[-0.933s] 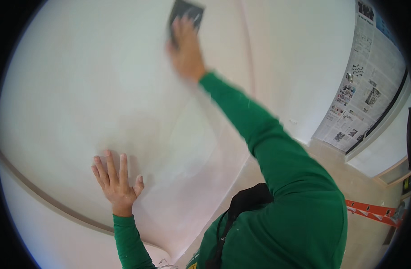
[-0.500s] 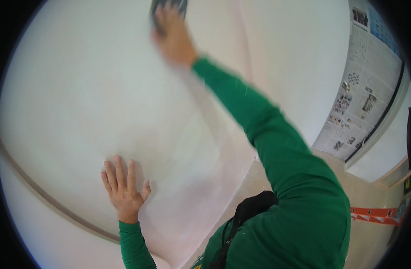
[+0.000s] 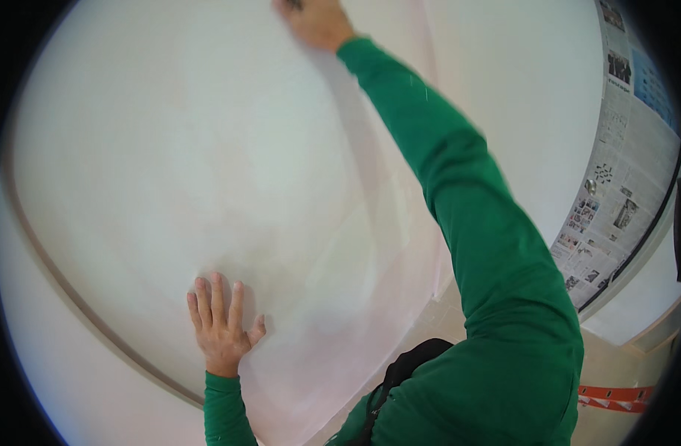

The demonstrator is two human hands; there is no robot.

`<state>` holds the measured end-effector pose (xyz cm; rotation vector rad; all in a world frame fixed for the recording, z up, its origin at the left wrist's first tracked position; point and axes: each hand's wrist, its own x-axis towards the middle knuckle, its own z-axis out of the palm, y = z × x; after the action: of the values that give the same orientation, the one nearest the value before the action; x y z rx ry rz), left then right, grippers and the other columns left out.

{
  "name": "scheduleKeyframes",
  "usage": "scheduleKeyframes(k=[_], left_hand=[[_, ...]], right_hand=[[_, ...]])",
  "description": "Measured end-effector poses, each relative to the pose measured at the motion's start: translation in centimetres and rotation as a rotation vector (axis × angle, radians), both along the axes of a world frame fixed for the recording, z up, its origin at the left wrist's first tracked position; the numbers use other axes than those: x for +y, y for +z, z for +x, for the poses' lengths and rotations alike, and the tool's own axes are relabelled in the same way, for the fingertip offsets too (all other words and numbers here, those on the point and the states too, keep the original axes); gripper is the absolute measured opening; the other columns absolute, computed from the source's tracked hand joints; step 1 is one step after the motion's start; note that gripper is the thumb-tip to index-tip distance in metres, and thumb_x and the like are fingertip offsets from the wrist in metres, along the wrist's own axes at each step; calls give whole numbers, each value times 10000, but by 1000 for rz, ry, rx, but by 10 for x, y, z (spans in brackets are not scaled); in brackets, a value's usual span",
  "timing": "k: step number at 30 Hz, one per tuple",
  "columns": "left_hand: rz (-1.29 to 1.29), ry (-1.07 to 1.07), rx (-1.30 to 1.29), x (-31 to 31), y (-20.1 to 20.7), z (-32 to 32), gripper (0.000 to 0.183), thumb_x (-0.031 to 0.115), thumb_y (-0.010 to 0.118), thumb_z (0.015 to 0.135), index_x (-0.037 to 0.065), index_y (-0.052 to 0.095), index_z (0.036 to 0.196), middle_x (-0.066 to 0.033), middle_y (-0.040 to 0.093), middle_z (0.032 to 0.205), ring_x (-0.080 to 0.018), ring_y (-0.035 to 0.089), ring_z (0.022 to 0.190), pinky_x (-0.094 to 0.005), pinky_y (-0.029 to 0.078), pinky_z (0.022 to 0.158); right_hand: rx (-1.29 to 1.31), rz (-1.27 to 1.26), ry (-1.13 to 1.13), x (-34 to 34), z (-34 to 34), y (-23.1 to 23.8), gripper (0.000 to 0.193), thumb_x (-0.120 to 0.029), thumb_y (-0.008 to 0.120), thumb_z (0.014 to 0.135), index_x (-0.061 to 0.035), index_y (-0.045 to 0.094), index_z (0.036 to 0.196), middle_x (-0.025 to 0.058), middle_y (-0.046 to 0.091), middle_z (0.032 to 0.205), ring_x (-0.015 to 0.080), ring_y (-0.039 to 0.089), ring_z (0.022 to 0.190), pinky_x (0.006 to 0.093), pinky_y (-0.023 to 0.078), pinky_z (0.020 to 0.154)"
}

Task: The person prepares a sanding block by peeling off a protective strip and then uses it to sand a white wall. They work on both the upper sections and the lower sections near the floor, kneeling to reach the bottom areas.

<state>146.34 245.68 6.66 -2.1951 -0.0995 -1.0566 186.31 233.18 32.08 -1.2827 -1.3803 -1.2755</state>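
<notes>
My left hand (image 3: 223, 338) lies flat on a whitish wall (image 3: 258, 171), its fingers spread and nothing in it. At the top edge of the view, my right hand (image 3: 318, 22) is closed on a dark flat block (image 3: 295, 3) at the wall's surface. Only a sliver of the block shows, the rest being cut off by the frame. Pinkish patches and faint smears mark the wall around both hands. The green sleeve of my right arm stretches up across the wall.
A brownish strip (image 3: 76, 301) curves along the wall's left side. Newspaper sheets (image 3: 615, 201) cover a panel at the right. An orange ladder part (image 3: 615, 395) is at the lower right, above a beige floor (image 3: 444, 316). A black strap (image 3: 400, 372) crosses my body.
My right hand has moved farther up with the dark block, now mostly out of view. The view has shifted a little, while my left hand stays flat on the wall.
</notes>
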Motion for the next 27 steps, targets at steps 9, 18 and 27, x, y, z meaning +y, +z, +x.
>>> scheduleKeyframes(k=[9, 18, 27], left_hand=[[-50, 269, -164, 7, -10, -6, 729, 507, 539, 1012, 108, 422, 1611, -234, 304, 1704, -470, 194, 1601, -638, 115, 1289], [96, 438, -128, 20, -26, -37, 729, 558, 513, 1013, 100, 463, 1579, -198, 250, 1732, -456, 105, 1621, -670, 54, 1287], [43, 434, -35, 33, -54, -76, 726, 513, 647, 958, 95, 521, 1537, -210, 291, 1709, -468, 144, 1606, -695, 74, 1274]], right_hand=[[-468, -194, 18, 27, -117, -197, 603, -354, 550, 1004, -113, 509, 1555, 143, 416, 1665, 381, 320, 1572, 592, 169, 1305], [-92, 148, -36, 49, -62, 1, 590, -322, 460, 1078, -6, 424, 1574, 257, 360, 1660, 442, 274, 1566, 574, 207, 1293], [-189, 180, 71, 41, -65, 62, 637, -425, 468, 1062, -40, 460, 1569, 200, 391, 1668, 418, 284, 1569, 517, 163, 1312]])
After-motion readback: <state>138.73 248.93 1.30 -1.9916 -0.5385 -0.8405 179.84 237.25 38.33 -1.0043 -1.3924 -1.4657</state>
